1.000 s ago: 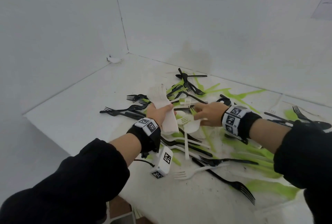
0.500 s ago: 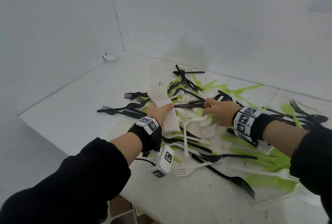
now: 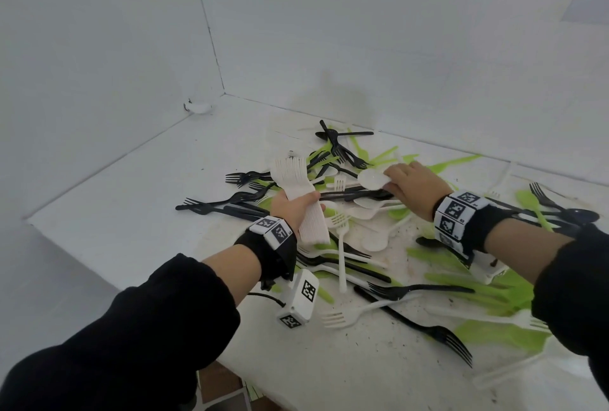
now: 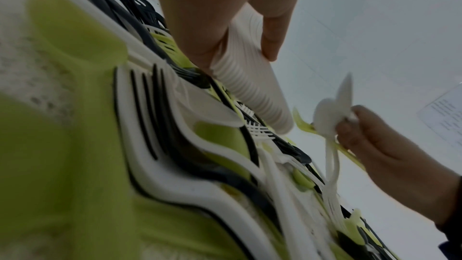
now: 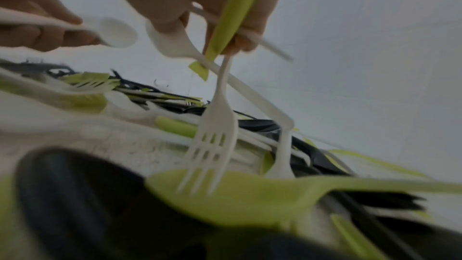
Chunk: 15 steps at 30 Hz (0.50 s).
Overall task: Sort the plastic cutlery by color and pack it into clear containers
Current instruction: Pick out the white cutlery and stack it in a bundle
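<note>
Black, white and green plastic cutlery lies mixed in a pile [image 3: 362,245] on the white table [image 3: 148,206]. My left hand [image 3: 298,209] grips a thick stack of white forks [image 3: 296,186], tines pointing away; the stack [image 4: 250,78] also fills the left wrist view. My right hand [image 3: 395,179], over the far part of the pile, pinches white spoons [image 3: 372,178]. In the right wrist view its fingers hold a white spoon [image 5: 115,31], a dangling white fork [image 5: 212,135] and a green piece [image 5: 232,17]. No clear container is in view.
White walls close the table on the left and at the back, meeting at a corner with a small white object [image 3: 197,107]. The table's near edge [image 3: 263,374] runs below my forearms. A black fork [image 3: 438,334] and green knives [image 3: 501,334] lie at the front right.
My right hand has moved away from me across the pile and lifted white spoons. My left hand has kept its stack of white forks in nearly the same place.
</note>
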Tool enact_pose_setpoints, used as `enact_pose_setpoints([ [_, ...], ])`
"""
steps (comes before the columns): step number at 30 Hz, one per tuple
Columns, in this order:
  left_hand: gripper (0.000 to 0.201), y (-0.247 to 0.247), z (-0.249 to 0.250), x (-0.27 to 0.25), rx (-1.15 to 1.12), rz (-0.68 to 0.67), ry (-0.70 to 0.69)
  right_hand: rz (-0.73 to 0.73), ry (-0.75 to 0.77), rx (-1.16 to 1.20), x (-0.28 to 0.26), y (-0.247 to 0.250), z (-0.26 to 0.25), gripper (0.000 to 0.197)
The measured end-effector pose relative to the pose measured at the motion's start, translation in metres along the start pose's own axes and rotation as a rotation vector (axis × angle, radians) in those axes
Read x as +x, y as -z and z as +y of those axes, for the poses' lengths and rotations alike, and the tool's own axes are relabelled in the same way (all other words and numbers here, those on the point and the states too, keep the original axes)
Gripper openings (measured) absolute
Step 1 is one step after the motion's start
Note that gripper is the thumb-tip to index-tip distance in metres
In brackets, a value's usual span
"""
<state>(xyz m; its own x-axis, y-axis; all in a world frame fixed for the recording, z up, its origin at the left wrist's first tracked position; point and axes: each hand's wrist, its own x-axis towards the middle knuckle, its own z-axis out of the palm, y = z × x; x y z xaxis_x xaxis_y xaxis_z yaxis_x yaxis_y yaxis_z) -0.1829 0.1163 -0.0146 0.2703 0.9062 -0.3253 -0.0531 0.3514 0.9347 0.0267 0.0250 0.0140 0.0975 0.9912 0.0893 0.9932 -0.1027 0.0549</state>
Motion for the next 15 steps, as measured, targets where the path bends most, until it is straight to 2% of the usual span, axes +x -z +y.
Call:
enact_pose_setpoints([
  [3,0.023,-0.003,0.002,0.002,-0.003,-0.017,0.004,0.177,-0.013,0.089,0.004,0.002,0.004,0.04],
  [6,0.023,-0.006,0.002,0.003,-0.003,-0.036,0.005,0.097,-0.233,0.204,0.009,0.006,0.007,0.032],
  [8,0.026,-0.008,0.001,0.003,0.002,-0.052,0.009,0.127,-0.309,0.335,0.011,0.012,0.008,0.03],
  [11,0.021,-0.011,0.0,0.004,-0.001,-0.073,0.015,0.187,-0.22,0.543,0.01,0.022,0.004,0.024],
  [13,0.018,-0.012,0.001,0.005,-0.004,-0.086,0.013,0.126,-0.136,0.585,0.007,0.026,0.001,0.029],
  [15,0.018,-0.014,0.001,0.007,0.001,-0.099,0.013,-0.015,-0.055,0.554,0.003,0.021,-0.001,0.049],
])
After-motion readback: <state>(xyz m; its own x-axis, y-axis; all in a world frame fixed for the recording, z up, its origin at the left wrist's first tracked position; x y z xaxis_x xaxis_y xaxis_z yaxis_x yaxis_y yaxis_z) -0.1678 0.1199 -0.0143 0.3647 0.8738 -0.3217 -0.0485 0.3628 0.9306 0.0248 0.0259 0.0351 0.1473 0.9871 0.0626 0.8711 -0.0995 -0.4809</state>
